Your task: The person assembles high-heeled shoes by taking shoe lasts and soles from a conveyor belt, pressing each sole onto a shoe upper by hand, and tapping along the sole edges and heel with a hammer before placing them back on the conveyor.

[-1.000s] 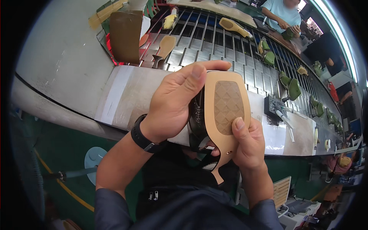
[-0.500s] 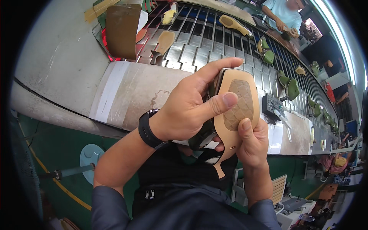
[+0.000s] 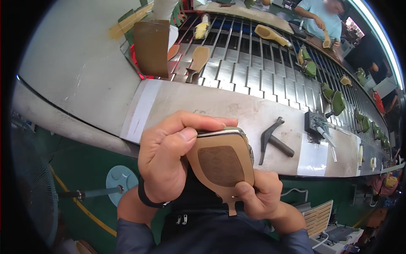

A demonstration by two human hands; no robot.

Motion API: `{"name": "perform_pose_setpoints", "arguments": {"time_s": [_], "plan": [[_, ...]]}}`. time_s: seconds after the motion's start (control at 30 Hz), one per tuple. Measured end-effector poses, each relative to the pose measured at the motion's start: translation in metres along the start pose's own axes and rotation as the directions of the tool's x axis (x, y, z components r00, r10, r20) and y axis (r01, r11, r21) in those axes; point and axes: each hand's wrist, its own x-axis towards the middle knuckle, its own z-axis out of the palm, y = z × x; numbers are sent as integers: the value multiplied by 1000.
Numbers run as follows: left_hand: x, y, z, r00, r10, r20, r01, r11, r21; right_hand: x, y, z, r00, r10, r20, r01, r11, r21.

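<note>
A shoe (image 3: 220, 166) is held sole up just in front of my body. Its tan outsole has a square toe, a brown textured patch and a narrow strip at the heel end; a green edge of the upper shows behind the toe. My left hand (image 3: 164, 154) is closed round the toe's left side, with thumb on the sole and fingers over the toe edge. At the lower right, my right hand (image 3: 264, 197) grips the shoe by its waist, thumb pressed on the sole. Beyond my hands, a hammer (image 3: 277, 142) with a dark handle lies on the bench.
The pale bench edge (image 3: 186, 96) borders a slatted metal conveyor (image 3: 241, 63) carrying loose soles (image 3: 199, 58) and green shoes (image 3: 336, 101). A black box (image 3: 314, 125) and brushes (image 3: 329, 139) sit to the right. A brown board (image 3: 151, 48) stands left. A co-worker (image 3: 319, 19) holds a sole across the conveyor.
The shoe has come lower and closer to my body, and its toe has turned leftward. Both hands moved with it, uncovering the hammer. The left thumb shifted to the toe edge.
</note>
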Motion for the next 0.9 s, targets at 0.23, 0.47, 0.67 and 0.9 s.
{"name": "perform_pose_setpoints", "arguments": {"time_s": [0.23,0.47,0.67,0.9], "plan": [[-24,13,-10,985,13,-175,32,968,249,22,-13,32,961,-259,94,274,936,-222],[-28,7,-22,954,105,-281,36,889,456,30,-11,41,970,-223,101,238,954,-183],[-21,-4,-26,913,361,-188,-150,727,670,40,-15,40,997,-64,42,69,989,-132],[-18,-7,-40,879,409,-244,-104,665,739,46,-6,35,996,-29,87,39,992,-117]]}}
